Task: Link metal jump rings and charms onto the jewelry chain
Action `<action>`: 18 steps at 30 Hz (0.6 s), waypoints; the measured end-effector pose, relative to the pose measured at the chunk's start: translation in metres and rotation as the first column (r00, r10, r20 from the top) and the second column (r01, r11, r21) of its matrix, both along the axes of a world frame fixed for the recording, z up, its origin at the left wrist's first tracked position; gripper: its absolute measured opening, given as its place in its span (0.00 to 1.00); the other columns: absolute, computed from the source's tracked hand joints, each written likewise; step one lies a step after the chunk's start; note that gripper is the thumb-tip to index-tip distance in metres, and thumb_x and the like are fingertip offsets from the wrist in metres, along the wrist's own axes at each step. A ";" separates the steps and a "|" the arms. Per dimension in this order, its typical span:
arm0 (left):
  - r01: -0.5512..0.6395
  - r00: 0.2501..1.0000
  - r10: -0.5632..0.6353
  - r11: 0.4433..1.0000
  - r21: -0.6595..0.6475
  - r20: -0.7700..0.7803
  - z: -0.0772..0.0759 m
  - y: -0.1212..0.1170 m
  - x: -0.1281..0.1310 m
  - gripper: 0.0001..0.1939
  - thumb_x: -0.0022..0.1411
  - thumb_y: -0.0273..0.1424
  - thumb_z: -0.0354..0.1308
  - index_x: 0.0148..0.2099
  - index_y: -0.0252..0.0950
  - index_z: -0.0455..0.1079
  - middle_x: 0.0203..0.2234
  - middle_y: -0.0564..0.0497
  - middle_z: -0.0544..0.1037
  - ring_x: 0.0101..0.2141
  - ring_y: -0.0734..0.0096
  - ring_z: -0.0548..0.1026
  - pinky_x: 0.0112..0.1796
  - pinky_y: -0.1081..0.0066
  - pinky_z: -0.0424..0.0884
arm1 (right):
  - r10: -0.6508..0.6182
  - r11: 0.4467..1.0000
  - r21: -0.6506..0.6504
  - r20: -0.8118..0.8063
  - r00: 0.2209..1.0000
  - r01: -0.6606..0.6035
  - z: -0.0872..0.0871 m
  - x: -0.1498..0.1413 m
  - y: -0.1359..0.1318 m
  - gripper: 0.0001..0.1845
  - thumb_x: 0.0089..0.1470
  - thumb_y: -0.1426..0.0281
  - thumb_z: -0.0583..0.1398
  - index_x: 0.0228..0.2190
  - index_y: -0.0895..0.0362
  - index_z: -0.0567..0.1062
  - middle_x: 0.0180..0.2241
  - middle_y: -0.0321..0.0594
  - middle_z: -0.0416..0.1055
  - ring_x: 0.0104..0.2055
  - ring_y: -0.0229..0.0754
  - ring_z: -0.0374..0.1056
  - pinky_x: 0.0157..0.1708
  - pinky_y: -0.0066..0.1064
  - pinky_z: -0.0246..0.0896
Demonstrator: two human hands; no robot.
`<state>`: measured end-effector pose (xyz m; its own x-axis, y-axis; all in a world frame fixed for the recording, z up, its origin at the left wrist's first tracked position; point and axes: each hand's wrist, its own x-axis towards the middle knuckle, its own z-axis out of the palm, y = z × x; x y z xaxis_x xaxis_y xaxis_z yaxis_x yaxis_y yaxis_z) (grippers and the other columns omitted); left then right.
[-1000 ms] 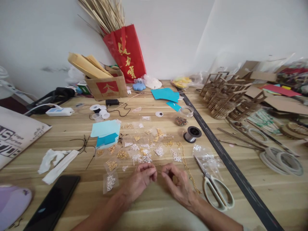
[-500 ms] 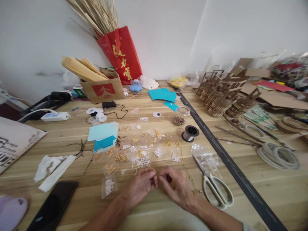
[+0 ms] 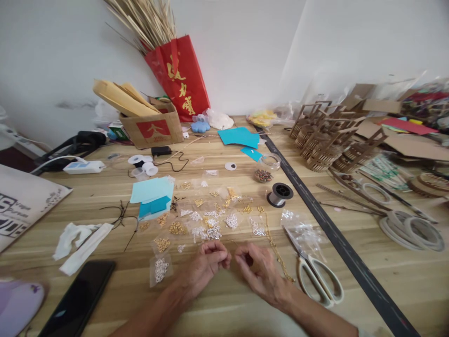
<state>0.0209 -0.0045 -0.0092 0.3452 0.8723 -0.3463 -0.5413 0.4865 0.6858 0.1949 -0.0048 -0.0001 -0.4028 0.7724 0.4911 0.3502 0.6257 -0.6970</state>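
Note:
My left hand [image 3: 208,262] is closed in a pinch just above the wooden table, with its fingertips turned towards the other hand. Facing it across a small gap, my right hand [image 3: 257,269] pinches too. A fine gold-coloured strand [image 3: 232,241] shows faintly by the fingertips; most of it is hidden or too thin to follow. Beyond the left fingers lie silver beads [image 3: 213,232] in small clear bags. A gold chain [image 3: 271,241] stretches along the table beside my right hand. White-handled scissors [image 3: 317,276] rest to the right of it.
A wire spool [image 3: 279,194] and a dish of mixed beads [image 3: 263,176] stand farther back. Gold beads [image 3: 177,228], blue paper [image 3: 150,189] and a black phone [image 3: 79,299] are on the left. Small wooden baskets [image 3: 322,145] stand at the right, beyond a black strip [image 3: 326,229].
The hands keep pinching, and the gap between them narrowed, then widened slightly. The gold strand seen between the fingertips a second ago is fainter now. The whole view shifted a little.

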 end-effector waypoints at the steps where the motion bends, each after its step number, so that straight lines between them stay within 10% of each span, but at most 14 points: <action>1: -0.005 1.000 0.005 1.000 0.015 -0.016 0.000 0.000 0.000 0.12 0.41 0.30 0.74 0.23 0.32 0.74 0.18 0.52 0.75 0.23 0.76 0.69 0.29 0.75 0.63 | -0.002 1.000 0.001 0.002 1.000 0.002 -0.001 0.000 0.000 0.08 0.64 0.73 0.52 0.31 0.55 0.66 0.22 0.32 0.67 0.20 0.32 0.60 0.21 0.22 0.55; 18: -0.008 0.981 0.024 0.997 0.082 -0.192 -0.001 0.001 -0.006 0.11 0.39 0.30 0.74 0.26 0.33 0.78 0.21 0.53 0.76 0.25 0.76 0.70 0.31 0.76 0.64 | -0.020 1.000 0.008 0.066 0.998 0.020 -0.004 0.002 -0.001 0.07 0.62 0.73 0.53 0.31 0.55 0.66 0.22 0.32 0.67 0.21 0.34 0.61 0.22 0.24 0.55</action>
<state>0.0153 -0.0036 -0.0103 0.2643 0.9050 -0.3333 -0.4025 0.4175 0.8146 0.1964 -0.0054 -0.0036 -0.4193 0.7772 0.4691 0.4079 0.6230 -0.6675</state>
